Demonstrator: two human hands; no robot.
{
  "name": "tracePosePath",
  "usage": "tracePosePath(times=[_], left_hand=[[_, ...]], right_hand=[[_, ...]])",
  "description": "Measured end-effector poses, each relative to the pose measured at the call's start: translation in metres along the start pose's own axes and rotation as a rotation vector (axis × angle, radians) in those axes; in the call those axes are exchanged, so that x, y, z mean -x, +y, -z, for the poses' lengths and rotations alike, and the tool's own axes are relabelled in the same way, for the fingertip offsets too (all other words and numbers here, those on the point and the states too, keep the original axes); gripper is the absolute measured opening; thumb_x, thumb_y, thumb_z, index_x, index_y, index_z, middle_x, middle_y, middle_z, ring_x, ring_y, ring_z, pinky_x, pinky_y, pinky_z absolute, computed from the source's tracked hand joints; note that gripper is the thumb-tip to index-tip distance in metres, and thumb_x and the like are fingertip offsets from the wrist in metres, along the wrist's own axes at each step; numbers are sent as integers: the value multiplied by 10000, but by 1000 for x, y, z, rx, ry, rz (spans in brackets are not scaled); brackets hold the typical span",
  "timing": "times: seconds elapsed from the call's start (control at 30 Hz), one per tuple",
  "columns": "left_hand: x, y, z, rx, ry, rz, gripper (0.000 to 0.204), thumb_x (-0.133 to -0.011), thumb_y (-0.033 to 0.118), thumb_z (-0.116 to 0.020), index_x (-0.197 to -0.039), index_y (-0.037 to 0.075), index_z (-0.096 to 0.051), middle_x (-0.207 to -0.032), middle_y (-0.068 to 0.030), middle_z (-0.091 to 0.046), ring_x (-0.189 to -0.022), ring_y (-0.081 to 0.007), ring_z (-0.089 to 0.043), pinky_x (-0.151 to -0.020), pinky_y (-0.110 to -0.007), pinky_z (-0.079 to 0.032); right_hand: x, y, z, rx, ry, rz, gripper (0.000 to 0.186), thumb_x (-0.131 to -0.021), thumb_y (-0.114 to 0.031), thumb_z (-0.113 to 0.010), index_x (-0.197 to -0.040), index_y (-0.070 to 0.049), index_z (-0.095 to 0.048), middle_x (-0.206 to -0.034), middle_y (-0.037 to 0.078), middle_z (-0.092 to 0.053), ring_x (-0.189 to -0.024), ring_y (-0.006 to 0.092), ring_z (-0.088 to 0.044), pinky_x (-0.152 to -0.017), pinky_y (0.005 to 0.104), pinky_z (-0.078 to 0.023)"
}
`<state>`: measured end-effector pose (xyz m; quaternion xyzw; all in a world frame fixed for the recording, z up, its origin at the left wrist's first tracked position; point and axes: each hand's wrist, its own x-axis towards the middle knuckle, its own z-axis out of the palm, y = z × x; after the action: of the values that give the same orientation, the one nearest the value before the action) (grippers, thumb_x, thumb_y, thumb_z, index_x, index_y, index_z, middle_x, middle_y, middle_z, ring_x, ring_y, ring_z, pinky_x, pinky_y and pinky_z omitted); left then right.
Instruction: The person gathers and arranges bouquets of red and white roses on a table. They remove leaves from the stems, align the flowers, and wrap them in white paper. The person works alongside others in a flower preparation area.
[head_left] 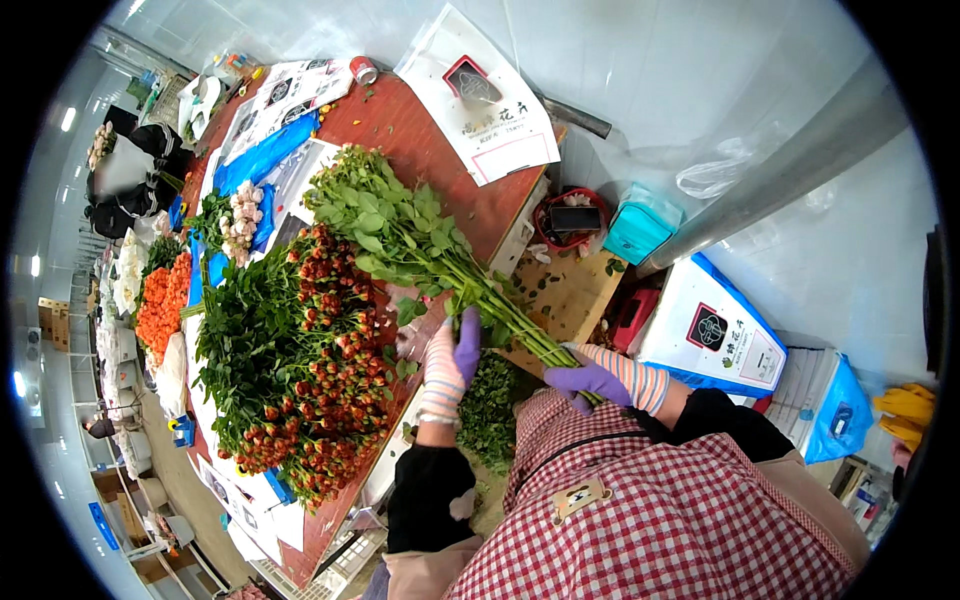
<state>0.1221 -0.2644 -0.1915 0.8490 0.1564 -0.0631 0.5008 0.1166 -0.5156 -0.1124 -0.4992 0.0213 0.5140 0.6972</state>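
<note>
My right hand (598, 377), in a striped glove with purple fingers, is closed round the cut ends of a bunch of long green leafy stems (430, 240). The bunch slants up and left over the table, its leafy tops farthest from me. My left hand (452, 360), gloved alike, is at the bunch's near-left side, fingers drawn together by a few low leaves. What they pinch, if anything, is hidden. Left of it lies a large heap of orange-red budded flowers (340, 370) with dark green foliage (245, 350).
The red table (400, 130) holds a printed white paper sleeve (485, 100), a red can (363, 70), pale pink roses (241, 222) and bright orange flowers (163, 305). Right of it are a red basket (572, 218), a turquoise bag (643, 225) and a metal pole (780, 170). Greenery (487, 405) lies below.
</note>
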Motion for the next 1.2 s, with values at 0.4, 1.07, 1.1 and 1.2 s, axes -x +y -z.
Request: tracePosePath(times=[0.4,1.07,1.1,1.2], left_hand=[[93,35,8,1473,-228,574,181,-893,131,-557,-1025,29,-626,-875,-80,-652,-786,-172,-610,-708,-289,-499],[105,44,33,-322,-502,-372,386,-751,137,-645,-1118,34,-589,-828,-202,-628,-732,-338,-610,-638,-365,-476],[123,5,38,-313,-247,-415,349,-774,158,-629,-1103,45,-595,-742,-189,-611,-700,-356,-606,-605,-399,-462],[158,-58,66,-969,-791,318,405,-858,281,-565,-1196,60,-539,-1063,-224,-593,-949,-344,-590,-778,-401,-476]], right_hand=[[5,10,7,-272,-140,-64,312,-835,-216,-656,-1055,-60,-499,-697,13,-507,-493,74,-490,-440,214,-402],[31,21,11,-745,-445,107,497,-926,-387,-517,-1262,-38,-408,-749,23,-544,-591,111,-548,-534,231,-468],[30,17,13,-653,-447,126,505,-928,-399,-507,-1265,-36,-408,-761,32,-569,-616,122,-574,-556,241,-486],[27,7,11,-379,-281,10,522,-926,-421,-499,-1262,-32,-410,-817,57,-614,-704,144,-619,-618,285,-517]])
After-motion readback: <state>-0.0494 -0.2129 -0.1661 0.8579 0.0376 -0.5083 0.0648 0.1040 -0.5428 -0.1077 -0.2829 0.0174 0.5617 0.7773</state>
